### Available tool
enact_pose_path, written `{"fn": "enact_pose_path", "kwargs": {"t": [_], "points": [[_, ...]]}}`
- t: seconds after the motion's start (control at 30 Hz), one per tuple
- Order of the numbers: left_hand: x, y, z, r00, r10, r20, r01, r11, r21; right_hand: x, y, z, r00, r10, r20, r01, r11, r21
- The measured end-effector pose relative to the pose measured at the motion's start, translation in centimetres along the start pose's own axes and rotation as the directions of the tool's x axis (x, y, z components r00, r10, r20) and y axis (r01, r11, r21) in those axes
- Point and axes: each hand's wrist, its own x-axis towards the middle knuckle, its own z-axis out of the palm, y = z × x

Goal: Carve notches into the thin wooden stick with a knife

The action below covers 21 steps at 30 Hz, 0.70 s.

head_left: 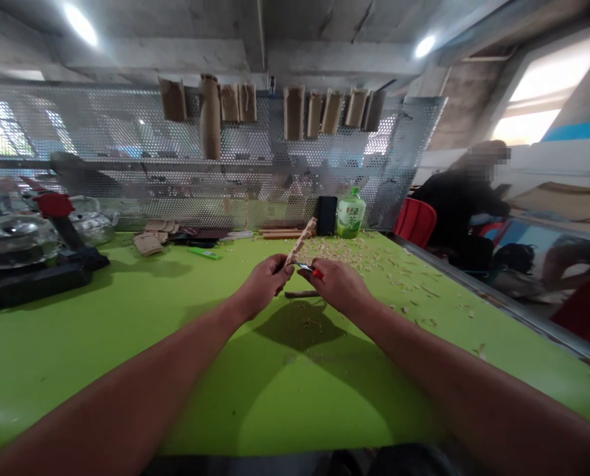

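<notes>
My left hand (265, 284) is closed round the lower part of a pale carved wooden stick (302, 242), which tilts up and to the right. Notched or stepped cuts run along the stick. In my right hand (341, 284) is a red-handled carving knife (316, 272), its short metal blade touching or very near the stick beside my left fingers. Beneath my hands a dark thin rod (302, 294) lies on the green tabletop (215, 390), partly covered by my right hand. Small wood shavings (312, 323) are scattered on the table under them.
More shavings (398, 268) spread over the right side. Toward the back stand a green tea bottle (351, 215) and a black upright object (327, 215). Wood pieces (150, 239) and a green cutter (204, 253) lie left of centre; metal kettles (14, 235) stand far left. A person (458, 198) sits at right.
</notes>
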Motion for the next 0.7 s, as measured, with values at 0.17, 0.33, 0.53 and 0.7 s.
{"fn": "enact_pose_path", "kwargs": {"t": [0.17, 0.33, 0.53, 0.7], "points": [[-0.1, 0.1, -0.1, 1.000, -0.020, 0.000, 0.020, 0.999, 0.027, 0.1, -0.2, -0.2, 0.999, 0.029, 0.046, -0.028, 0.999, -0.015], [-0.2, 0.5, 0.1, 0.995, 0.072, -0.065, -0.057, 0.975, 0.215, 0.2, -0.5, -0.3, 0.995, 0.052, 0.090, -0.048, 0.998, -0.045], [-0.9, 1.8, 0.9, 0.972, 0.199, -0.123, -0.106, 0.842, 0.529, 0.4, -1.0, -0.1, 0.992, 0.098, 0.083, -0.097, 0.995, -0.020], [-1.2, 2.1, 1.2, 0.958, 0.214, -0.191, -0.024, 0.726, 0.688, 0.3, -1.5, 0.2, 0.994, 0.078, 0.071, -0.082, 0.995, 0.049]]}}
